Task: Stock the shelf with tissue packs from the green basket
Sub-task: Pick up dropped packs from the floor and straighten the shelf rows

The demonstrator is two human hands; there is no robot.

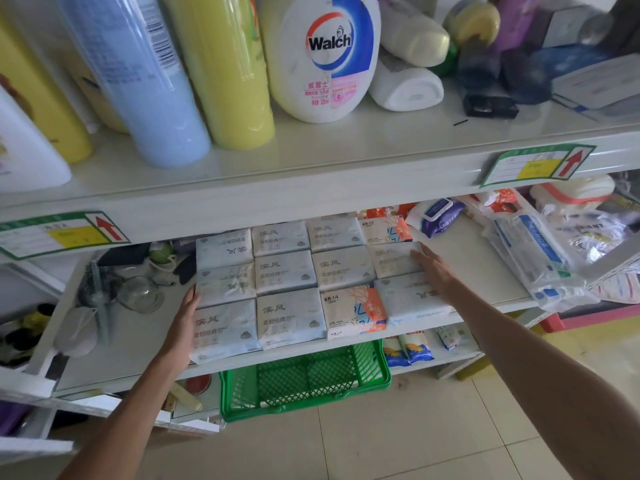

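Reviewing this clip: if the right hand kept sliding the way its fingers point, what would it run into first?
The right hand lies flat on the tissue packs, its fingers aimed up-left toward the back row. The first thing in line is probably the orange-patterned pack at the back, though depth there is hard to judge.

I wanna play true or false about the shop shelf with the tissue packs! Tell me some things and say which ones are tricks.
1. The green basket sits on the floor below the shelf. True.
2. The left hand is lifting the Walch bottle. False: it rests flat against the left side of the tissue packs.
3. The right hand lies on packs at the right of the block. True.
4. Every tissue pack looks the same. False: two have orange and blue patterns, like the front one.
5. The tissue packs are stacked on the floor. False: they lie on the middle shelf.
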